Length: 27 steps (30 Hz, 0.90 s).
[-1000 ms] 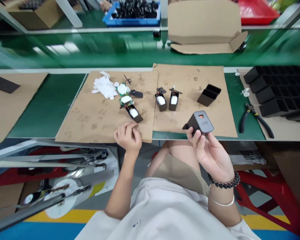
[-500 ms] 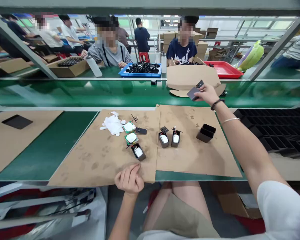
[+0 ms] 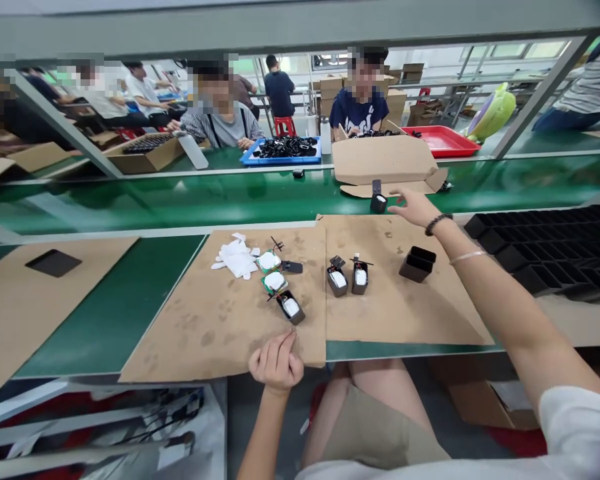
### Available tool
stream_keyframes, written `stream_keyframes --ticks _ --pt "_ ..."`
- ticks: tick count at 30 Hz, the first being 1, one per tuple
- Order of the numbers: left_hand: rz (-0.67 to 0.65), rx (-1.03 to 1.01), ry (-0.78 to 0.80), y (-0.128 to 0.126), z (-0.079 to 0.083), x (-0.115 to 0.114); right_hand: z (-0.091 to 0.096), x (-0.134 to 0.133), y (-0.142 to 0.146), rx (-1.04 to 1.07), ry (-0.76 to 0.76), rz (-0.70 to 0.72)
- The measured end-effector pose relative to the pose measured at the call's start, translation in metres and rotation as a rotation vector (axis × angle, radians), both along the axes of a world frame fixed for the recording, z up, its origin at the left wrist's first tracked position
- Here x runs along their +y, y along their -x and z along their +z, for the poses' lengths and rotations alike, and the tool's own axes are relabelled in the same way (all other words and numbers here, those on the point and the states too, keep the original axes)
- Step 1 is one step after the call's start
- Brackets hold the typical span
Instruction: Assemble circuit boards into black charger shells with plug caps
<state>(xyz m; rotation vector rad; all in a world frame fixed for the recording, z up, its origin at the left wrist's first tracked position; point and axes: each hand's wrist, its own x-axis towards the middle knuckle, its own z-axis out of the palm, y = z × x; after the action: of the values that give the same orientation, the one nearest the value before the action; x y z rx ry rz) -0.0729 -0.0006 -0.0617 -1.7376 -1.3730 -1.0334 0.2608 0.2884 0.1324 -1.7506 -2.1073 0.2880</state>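
My right hand (image 3: 414, 207) is stretched far out over the green belt (image 3: 180, 197), fingers apart and holding nothing. A dark grey charger (image 3: 378, 201) stands on the belt just left of its fingertips. My left hand (image 3: 276, 362) rests curled at the near edge of the brown cardboard mat (image 3: 220, 327); what it holds, if anything, is hidden. Just beyond it lies an open black housing with a white part inside (image 3: 291, 307). Two more such housings (image 3: 348, 278) stand upright further right, and an empty black shell (image 3: 417, 264) sits near my right forearm.
White gloves (image 3: 236, 257) and two small circuit boards (image 3: 272, 270) lie on the mat. Black trays (image 3: 555, 253) are stacked at the right. A flat cardboard box (image 3: 385, 163) lies across the belt. Several people sit opposite with a blue bin (image 3: 283, 151) and a red tray (image 3: 443, 139).
My right hand carried the grey charger up from my lap out to the belt, set it down and let go. The view tilted up. My left hand stayed at the mat's edge.
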Motion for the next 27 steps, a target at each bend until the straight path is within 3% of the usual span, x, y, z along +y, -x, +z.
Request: stream_keyframes --ticks 4,6,9,15,21,24,27 --pt "-0.024 -0.064 0.025 0.002 -0.001 0.000 -0.002 -0.098 -0.027 -0.078 0.036 0.062" --pt "-0.026 -0.095 0.047 -0.001 0.000 -0.001 -0.017 -0.139 -0.038 -0.152 0.014 0.000" --pt "0.012 -0.126 0.031 -0.010 0.008 -0.002 -0.044 -0.174 -0.046 -0.182 -0.009 -0.071" --pt "0.111 -0.314 0.144 -0.033 0.023 -0.007 -0.081 -0.193 -0.030 -0.081 -0.086 -0.050" --pt "0.273 -0.554 0.397 -0.040 0.042 -0.008 -0.094 -0.199 -0.003 0.060 -0.161 -0.136" --pt "0.169 -0.739 0.560 -0.032 0.055 0.001 -0.091 -0.211 -0.015 0.178 -0.227 -0.163" --pt "-0.012 -0.874 0.688 -0.017 0.060 0.018 -0.092 -0.225 -0.053 0.072 -0.428 -0.368"
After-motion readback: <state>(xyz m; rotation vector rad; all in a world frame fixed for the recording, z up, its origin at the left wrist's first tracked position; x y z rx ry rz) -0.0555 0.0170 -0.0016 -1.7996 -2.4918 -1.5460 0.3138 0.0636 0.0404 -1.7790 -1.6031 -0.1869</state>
